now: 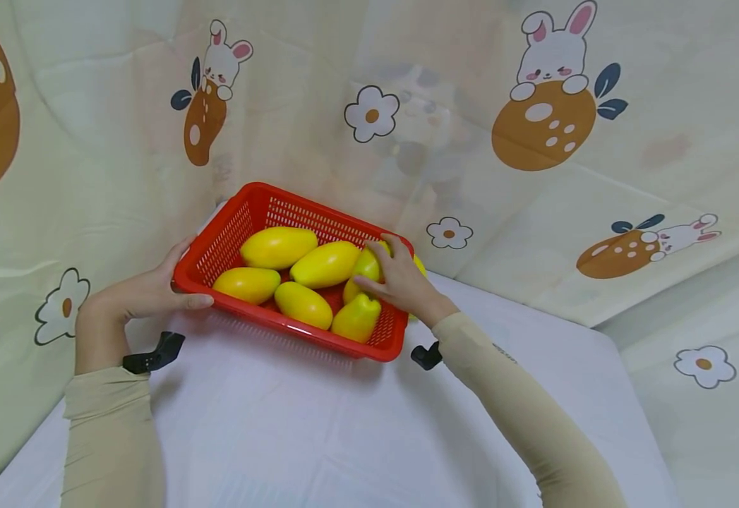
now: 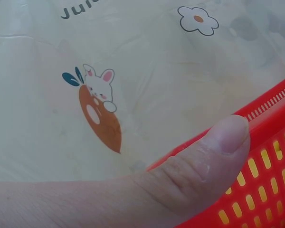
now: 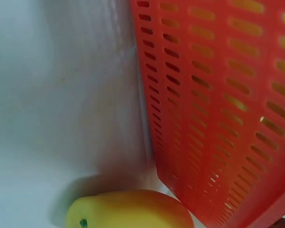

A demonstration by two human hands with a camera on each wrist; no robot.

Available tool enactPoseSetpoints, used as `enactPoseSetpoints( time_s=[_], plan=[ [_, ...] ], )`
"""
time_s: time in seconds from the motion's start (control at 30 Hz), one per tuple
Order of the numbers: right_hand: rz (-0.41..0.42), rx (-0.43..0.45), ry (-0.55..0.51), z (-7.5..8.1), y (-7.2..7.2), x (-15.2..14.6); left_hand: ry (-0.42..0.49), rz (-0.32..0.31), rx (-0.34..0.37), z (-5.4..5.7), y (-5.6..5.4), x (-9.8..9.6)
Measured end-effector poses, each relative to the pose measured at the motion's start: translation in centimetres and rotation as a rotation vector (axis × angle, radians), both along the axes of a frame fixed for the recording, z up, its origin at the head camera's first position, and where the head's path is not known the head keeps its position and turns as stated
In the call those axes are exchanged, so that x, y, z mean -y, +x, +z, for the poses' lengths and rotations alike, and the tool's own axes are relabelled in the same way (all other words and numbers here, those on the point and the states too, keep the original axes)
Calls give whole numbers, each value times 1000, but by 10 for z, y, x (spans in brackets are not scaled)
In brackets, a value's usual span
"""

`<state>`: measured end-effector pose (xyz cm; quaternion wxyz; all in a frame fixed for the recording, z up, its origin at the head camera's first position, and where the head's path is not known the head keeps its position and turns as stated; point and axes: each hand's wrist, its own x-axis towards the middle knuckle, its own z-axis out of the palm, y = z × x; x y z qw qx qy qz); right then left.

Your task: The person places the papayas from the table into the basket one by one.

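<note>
A red plastic basket with slotted walls holds several yellow mangoes. At its left end my left hand grips the rim, the thumb lying along the near corner; in the left wrist view that thumb presses over the red edge. My right hand reaches over the right end, thumb and fingers around a yellow mango that they partly cover. Just in front of it lies a yellow fruit with a lobed tip. The right wrist view shows the basket's outer wall but no fingers.
Outside the basket's right end, on the white tabletop, lies another yellow mango, mostly hidden by the right hand in the head view. A cream curtain printed with rabbits and flowers hangs close behind the basket.
</note>
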<state>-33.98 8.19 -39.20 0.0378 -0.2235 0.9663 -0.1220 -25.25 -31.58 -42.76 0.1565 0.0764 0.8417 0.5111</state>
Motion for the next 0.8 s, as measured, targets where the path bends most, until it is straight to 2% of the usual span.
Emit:
enactPoseSetpoints(
  time_s=[0.2, 0.53, 0.73, 0.8],
  plan=[
    [30, -8, -2, 1, 1, 2, -6, -6, 3, 2, 2, 0],
    [80, -72, -65, 6, 5, 3, 8, -10, -3, 2, 1, 0],
    [111, -112, -112, 11, 10, -4, 4, -11, -2, 3, 2, -1],
    [100, -96, -138, 14, 11, -9, -5, -15, 1, 3, 2, -1]
  ],
)
